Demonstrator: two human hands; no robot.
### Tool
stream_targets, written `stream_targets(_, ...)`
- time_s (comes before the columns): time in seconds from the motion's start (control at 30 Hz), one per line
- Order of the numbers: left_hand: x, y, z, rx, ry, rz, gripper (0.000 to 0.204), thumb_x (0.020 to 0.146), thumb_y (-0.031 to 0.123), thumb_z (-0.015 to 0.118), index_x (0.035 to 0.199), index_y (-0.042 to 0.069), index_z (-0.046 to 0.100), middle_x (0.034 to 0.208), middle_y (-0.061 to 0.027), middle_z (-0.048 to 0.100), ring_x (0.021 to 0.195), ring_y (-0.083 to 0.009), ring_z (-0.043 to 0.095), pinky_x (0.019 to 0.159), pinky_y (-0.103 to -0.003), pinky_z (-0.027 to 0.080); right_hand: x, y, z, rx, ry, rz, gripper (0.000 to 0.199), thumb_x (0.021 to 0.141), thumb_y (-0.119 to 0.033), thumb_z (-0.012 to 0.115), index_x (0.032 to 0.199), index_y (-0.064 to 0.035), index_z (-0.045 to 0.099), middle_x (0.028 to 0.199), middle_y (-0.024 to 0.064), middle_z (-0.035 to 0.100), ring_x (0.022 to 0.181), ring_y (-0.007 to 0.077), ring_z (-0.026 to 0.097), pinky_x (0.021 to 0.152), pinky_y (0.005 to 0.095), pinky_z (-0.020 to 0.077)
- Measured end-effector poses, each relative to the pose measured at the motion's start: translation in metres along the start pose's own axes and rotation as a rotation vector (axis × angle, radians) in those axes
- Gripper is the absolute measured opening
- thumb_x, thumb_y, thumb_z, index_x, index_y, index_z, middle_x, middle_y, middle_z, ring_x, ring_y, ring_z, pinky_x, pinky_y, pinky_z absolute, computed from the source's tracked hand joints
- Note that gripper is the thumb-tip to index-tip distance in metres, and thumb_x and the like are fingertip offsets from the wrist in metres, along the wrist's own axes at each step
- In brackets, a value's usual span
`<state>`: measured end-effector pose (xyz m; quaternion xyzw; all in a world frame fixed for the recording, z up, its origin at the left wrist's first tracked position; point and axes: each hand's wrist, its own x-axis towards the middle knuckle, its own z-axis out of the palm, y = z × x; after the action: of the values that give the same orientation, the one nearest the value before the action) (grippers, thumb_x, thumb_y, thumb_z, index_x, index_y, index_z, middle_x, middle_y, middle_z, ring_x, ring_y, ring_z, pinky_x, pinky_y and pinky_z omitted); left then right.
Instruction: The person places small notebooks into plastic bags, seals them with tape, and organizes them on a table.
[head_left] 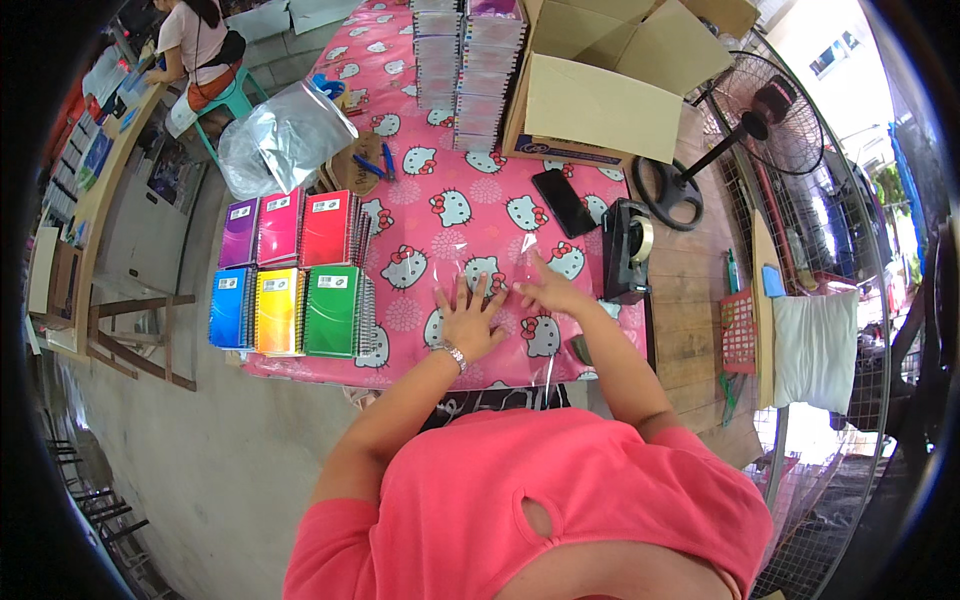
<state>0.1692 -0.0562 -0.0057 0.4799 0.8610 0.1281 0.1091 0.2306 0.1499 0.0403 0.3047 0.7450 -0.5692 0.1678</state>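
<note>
My left hand (470, 322) lies with spread fingers on a clear plastic sheet or bag (515, 345) on the table; its outline is hard to make out apart from a few glints. A watch or bracelet (452, 354) circles my left wrist. Just to the right, my right hand (552, 290) rests at the plastic with fingers stretched out and apart. Farther left stand two rows of spiral notebooks (333, 311) in purple, pink, red, blue, yellow and green. A small dark green object (580, 349) lies beside my right forearm.
A pink patterned cloth (405, 340) covers the table. Along its right side are a black phone (564, 203) and a tape dispenser (626, 250). Clear plastic bags (275, 140), blue pliers (388, 160), stacked notebooks (480, 100) and an open carton (590, 110) stand farther back. A fan (765, 115) is at the right.
</note>
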Motion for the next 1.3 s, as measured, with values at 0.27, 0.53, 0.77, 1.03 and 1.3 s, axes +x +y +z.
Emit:
stream_targets(0.27,0.02,0.005,-0.038,0.047,-0.236,-0.023,0.086,0.072,0.063,0.063,0.147,0.04,0.029,0.16,-0.0129,0.008,0.144,-0.0472,0.0,0.099,-0.079,-0.004,0.081,0.014,-0.079,-0.761,0.97,-0.21,0.072,0.068,-0.038,0.08,0.126,-0.0064,0.051,0.12,0.0214,0.06,0.111,0.043,0.055,0.099,0.0463,0.0425)
stream_targets(0.53,0.05,0.039,-0.064,0.261,-0.405,0.071,0.101,0.065,0.066,0.068,0.15,0.039,0.021,0.157,-0.0212,0.012,0.142,-0.0505,0.006,0.099,-0.079,0.0,0.066,-0.023,-0.114,-0.414,0.735,-0.023,0.084,0.063,-0.053,0.076,0.122,0.0008,0.052,0.107,0.0232,0.063,0.104,0.0358,0.061,0.093,0.0437,0.0469)
stream_targets(0.77,0.088,0.055,-0.076,0.407,-0.673,-0.004,0.105,0.065,0.07,0.067,0.152,0.035,0.019,0.156,-0.0232,0.016,0.14,-0.0516,0.016,0.103,-0.077,0.003,0.023,-0.052,-0.047,0.684,0.396,-0.097,0.055,0.079,-0.046,0.068,0.109,-0.0017,0.055,0.083,0.0115,0.063,0.064,0.0217,0.061,0.054,0.0339,0.0508)
stream_targets(1.03,0.085,0.056,-0.066,0.394,-0.678,-0.072,0.102,0.067,0.068,0.068,0.151,0.035,0.02,0.155,-0.0266,0.011,0.14,-0.0513,0.015,0.102,-0.077,0.007,0.047,-0.006,-0.003,-0.47,0.977,-0.244,0.09,0.063,-0.035,0.081,0.134,-0.0001,0.039,0.112,0.0282,0.057,0.103,0.0422,0.058,0.092,0.0494,0.0463)
stream_targets(1.3,0.071,0.057,-0.063,0.215,-0.531,-0.077,0.103,0.068,0.068,0.069,0.151,0.041,0.014,0.156,-0.0237,0.01,0.141,-0.0526,0.006,0.103,-0.076,0.005,0.061,0.004,-0.111,-0.82,1.149,-0.308,0.079,0.069,-0.028,0.078,0.135,-0.0035,0.042,0.124,0.0225,0.053,0.117,0.0374,0.05,0.097,0.0486,0.0425)
